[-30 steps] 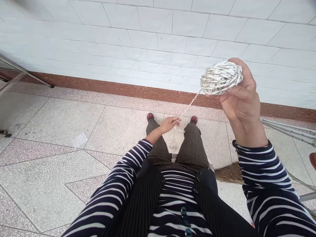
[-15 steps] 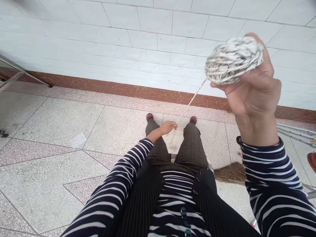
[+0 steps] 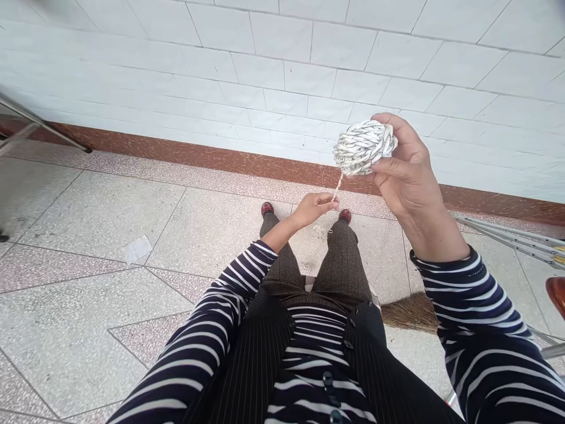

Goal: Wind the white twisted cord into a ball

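Note:
A wound ball of white twisted cord with dark flecks [image 3: 364, 148] is held up in front of the wall by my right hand [image 3: 412, 168], its fingers and thumb wrapped round the right end. From the ball's lower left a short strand of cord [image 3: 338, 186] runs down to my left hand [image 3: 315, 209]. That hand pinches the strand between thumb and fingers, just below and left of the ball. A thin loose end of the cord seems to dangle beneath the left hand, near my right knee.
Ahead stands a white tiled wall [image 3: 247, 76] with a red-brown skirting [image 3: 185, 162]. A straw broom [image 3: 410, 311] lies on the floor at my right. Metal legs [image 3: 48, 126] stand far left, folded metal bars [image 3: 507, 229] at right. White paper [image 3: 138, 249] lies on the floor.
My right hand has brought the ball of cord down and to the left, closer to my left hand. The left hand has risen slightly to the right, and the strand between them is shorter.

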Available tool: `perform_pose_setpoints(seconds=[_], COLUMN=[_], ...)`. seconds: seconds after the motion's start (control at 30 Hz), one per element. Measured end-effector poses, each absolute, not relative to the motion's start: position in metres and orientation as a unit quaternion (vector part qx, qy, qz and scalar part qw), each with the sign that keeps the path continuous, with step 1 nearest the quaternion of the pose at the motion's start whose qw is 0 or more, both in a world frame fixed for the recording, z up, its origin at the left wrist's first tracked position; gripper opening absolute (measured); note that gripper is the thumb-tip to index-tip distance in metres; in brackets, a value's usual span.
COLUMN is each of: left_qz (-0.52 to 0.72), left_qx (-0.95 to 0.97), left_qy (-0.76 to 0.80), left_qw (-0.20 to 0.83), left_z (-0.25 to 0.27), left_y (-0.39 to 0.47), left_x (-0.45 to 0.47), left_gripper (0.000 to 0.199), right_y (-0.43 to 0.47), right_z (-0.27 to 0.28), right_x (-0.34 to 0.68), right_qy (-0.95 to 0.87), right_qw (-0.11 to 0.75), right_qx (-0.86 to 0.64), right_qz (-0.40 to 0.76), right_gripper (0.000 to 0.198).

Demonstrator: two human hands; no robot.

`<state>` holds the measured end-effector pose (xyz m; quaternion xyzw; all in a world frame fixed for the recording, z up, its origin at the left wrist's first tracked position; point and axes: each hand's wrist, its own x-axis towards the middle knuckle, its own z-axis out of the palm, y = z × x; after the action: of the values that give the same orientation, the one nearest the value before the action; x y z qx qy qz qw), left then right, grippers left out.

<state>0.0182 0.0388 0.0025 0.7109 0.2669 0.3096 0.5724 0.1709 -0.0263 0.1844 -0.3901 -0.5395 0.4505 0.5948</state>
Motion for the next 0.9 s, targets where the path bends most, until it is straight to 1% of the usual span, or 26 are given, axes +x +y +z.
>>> perform_pose_setpoints(seconds=[0.1,0.2,0.33,0.43,0.53,0.6,0.67,0.77,0.9], left_qz=[0.259,0.228,0.194,0.164,0.161,0.165,0.174,0.206,0.240], left_qx=[0.762,0.778,0.781,0.778,0.781,0.783,0.777,0.757,0.735], left_qy=[0.274,0.317,0.366,0.389,0.402,0.412,0.416,0.385,0.313], left_qw=[0.526,0.492,0.468,0.465,0.449,0.437,0.439,0.486,0.552], left_z=[-0.006,-0.032,-0.062,-0.073,-0.080,-0.084,-0.085,-0.080,-0.062], left_y=[0.040,0.045,0.056,0.063,0.069,0.071,0.072,0.068,0.062], left_x=[0.017,0.012,0.002,-0.006,-0.010,-0.010,-0.007,0.003,0.023], left_gripper=[0.033,0.029,0.025,0.028,0.031,0.031,0.028,0.025,0.029], right_y=[-0.029,-0.034,-0.045,-0.054,-0.060,-0.062,-0.059,-0.050,-0.038], right_z=[0.195,0.207,0.222,0.232,0.238,0.240,0.237,0.225,0.202], right_x=[0.173,0.177,0.182,0.184,0.183,0.181,0.179,0.176,0.172], right_qy=[-0.521,-0.509,-0.538,-0.552,-0.555,-0.557,-0.558,-0.557,-0.540], right_qw=[0.626,0.654,0.692,0.687,0.665,0.664,0.670,0.674,0.634], right_qx=[-0.382,-0.376,-0.349,-0.366,-0.412,-0.416,-0.398,-0.350,-0.369], right_qz=[0.437,0.416,0.332,0.299,0.284,0.275,0.284,0.337,0.413], right_gripper=[0.049,0.048,0.048,0.046,0.040,0.038,0.040,0.049,0.054])
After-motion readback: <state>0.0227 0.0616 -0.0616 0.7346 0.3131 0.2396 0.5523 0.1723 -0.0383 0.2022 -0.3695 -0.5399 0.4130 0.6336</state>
